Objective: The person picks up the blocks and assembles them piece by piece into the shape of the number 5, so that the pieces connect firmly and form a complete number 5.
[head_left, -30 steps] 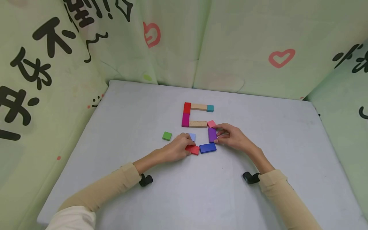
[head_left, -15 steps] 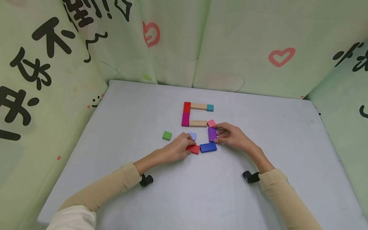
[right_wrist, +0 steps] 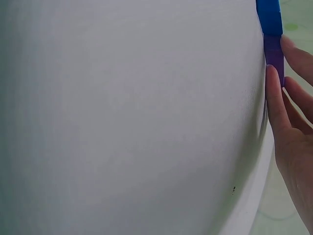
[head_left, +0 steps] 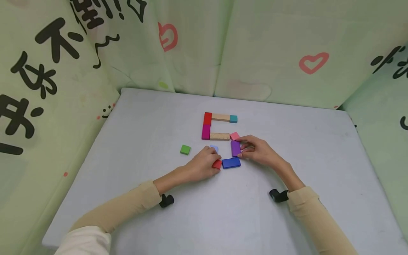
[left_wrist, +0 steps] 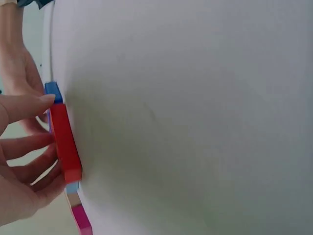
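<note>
In the head view my left hand (head_left: pixel 204 163) grips a red block (head_left: pixel 217 164), its right end meeting a blue block (head_left: pixel 231 163). The left wrist view shows the red block (left_wrist: pixel 66 142) lengthwise, thumb near one end and fingers along its side. My right hand (head_left: pixel 259 151) holds a purple block (head_left: pixel 235 148) by its right side, index finger by the upper end and thumb by the lower. A small pink block (head_left: pixel 234 136) sits just above the purple one, at a slant. A light blue block (head_left: pixel 214 148) is partly hidden behind the left fingers.
Farther back, a red block (head_left: pixel 207 118) and a magenta block (head_left: pixel 205 132) form a column, with wooden blocks (head_left: pixel 220 136) extending right from it. A teal block (head_left: pixel 233 119) ends the upper row. A green block (head_left: pixel 185 149) lies apart at the left on the white table (head_left: pixel 143 124).
My left hand has shifted slightly right, now covering more of the red block and of the light blue one. The right hand keeps its place at the purple block.
</note>
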### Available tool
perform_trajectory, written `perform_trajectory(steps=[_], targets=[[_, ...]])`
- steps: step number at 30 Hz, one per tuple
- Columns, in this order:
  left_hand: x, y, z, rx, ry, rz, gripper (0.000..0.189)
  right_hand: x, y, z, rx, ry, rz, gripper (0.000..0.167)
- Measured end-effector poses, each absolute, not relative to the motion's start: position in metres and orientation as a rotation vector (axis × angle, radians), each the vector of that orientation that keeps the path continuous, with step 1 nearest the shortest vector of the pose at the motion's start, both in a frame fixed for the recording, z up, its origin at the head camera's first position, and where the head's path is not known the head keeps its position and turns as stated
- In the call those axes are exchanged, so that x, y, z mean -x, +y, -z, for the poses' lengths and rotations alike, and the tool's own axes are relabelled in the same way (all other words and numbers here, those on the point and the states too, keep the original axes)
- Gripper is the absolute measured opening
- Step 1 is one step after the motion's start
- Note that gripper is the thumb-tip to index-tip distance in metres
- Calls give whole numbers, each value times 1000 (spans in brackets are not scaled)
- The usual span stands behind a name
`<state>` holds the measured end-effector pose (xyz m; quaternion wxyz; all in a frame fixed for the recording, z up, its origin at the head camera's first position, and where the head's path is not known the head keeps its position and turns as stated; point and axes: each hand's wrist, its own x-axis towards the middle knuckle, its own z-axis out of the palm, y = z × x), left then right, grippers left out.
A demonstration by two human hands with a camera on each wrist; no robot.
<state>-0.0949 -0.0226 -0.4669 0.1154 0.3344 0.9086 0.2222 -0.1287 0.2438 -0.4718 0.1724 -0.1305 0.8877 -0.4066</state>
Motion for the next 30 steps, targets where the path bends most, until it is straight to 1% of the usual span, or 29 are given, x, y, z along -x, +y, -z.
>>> perform_trajectory(steps=[5,11,25,30], targets=[[91,-5,473,-985,2787,-563,40,128,245,472,405,2515,1190,58],[88,7,479,-976,2875,-529,37,128,245,473,414,2518,1206,57],[83,10,480,-961,2893,-534,44,127,246,471,415,2514,1215,59],[84,2,475,-943,2843,-537,49,128,246,470,400,2513,1206,59]])
